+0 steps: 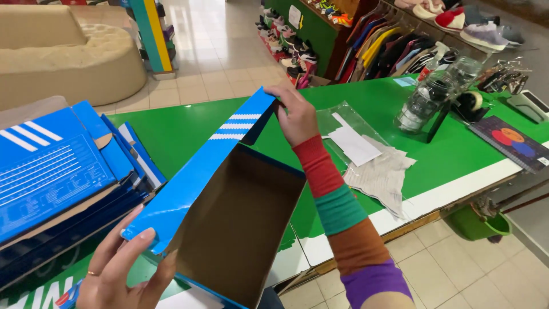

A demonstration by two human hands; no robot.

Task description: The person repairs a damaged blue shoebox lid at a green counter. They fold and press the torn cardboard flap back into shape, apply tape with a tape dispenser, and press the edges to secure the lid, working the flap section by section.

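Two bare hands hold a blue cardboard shoe box with white stripes and a brown inside [229, 217] above the green surface [183, 129]. The left hand [123, 269], at seven o'clock, closes its grip on the near corner of the long side wall, fingers flat on the blue face. The right hand [297, 117], at twelve o'clock, pinches the far end of the same wall, its grip closed on the top edge, so that the wall stands upright and the box stays tilted open towards the camera. A stack of flattened blue cardboard boxes [51, 177] lies at nine o'clock, within reach of the left hand. At two o'clock lie a clear plastic bag with white paper [351, 140] and crumpled tissue paper [383, 177]; a clear glass jar [426, 100] stands beyond them.
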